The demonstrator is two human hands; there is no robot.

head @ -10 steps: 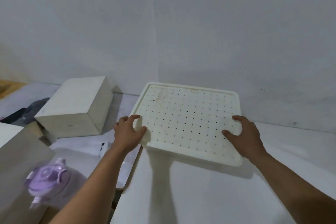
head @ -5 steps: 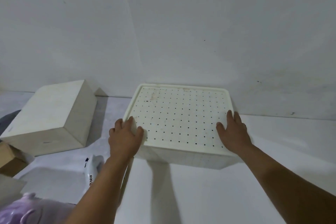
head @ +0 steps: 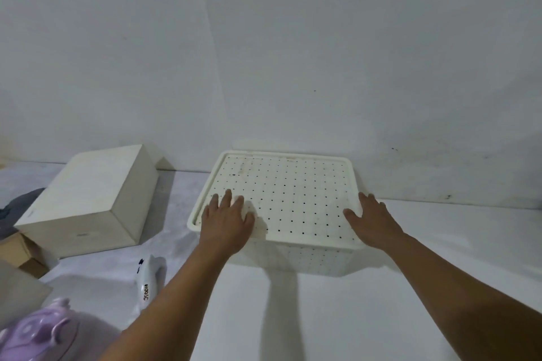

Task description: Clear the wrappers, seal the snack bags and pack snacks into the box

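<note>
two flat hands on the box lid

two hands lie palm down on the perforated lid (head: 289,199) of a cream plastic storage box (head: 308,258), which stands on the white table (head: 337,316) close to the wall. the left hand (head: 227,220) rests on the lid's near left corner, fingers straight and slightly spread. the right hand (head: 372,221) rests on the near right corner, fingers straight and close together, thumb pointing inward. the lid sits level on the box, and its rim overhangs the dotted side wall. left of the box, a little apart, lies a pale wooden box (head: 88,202). near the left forearm is a white packet with dark print (head: 148,281). a lilac plastic container (head: 38,334) fills the bottom left corner.
</note>
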